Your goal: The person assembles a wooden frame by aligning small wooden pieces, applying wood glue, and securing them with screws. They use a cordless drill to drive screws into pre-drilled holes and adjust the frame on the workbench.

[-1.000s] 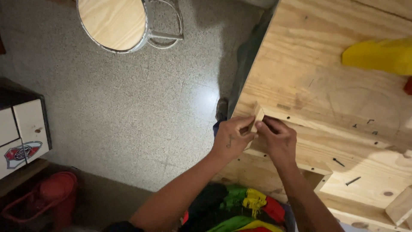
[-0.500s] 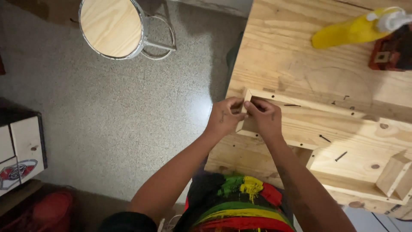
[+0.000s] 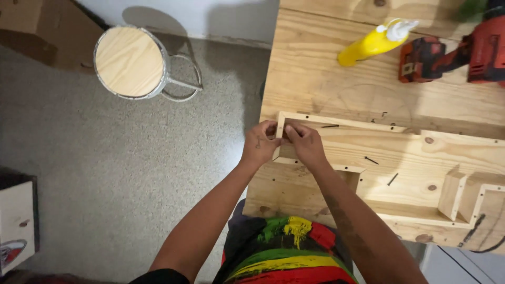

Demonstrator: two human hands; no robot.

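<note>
Since the frame half a second ago the view has tipped further up the surface (image 3: 315,79): the whole yellow squeeze bottle (image 3: 371,44) with its white nozzle now shows at the upper right, and beside it the red and black power drill (image 3: 452,55), which was only a sliver at the edge before. The round wooden-topped stool (image 3: 131,62) has slid a little lower in the upper left. Both hands have stayed together at the same corner of the wooden frame (image 3: 342,123), just left of the frame's centre.

The left hand (image 3: 259,144) is curled, its fingers closed over the outer face of the frame's short end piece at the surface's left edge, the thumb pressed toward the inside. The right hand (image 3: 305,144) is also closed, fingertips pinched on the same end piece from the inner side, so the two hands touch each other over that corner. Whether anything small sits between the fingertips cannot be told.

The wooden frame lies flat on the surface; its long thin rail runs from the hands toward the right, and its short end piece stands at the surface's left edge. Loose dark nails (image 3: 371,160) lie on the pale board inside it, near the right hand but apart from it. A small wooden block (image 3: 452,195) stands at the lower right, well apart from the hands. At the bottom of the picture is the person's striped shirt (image 3: 289,257) in green, yellow, red and black.
</note>
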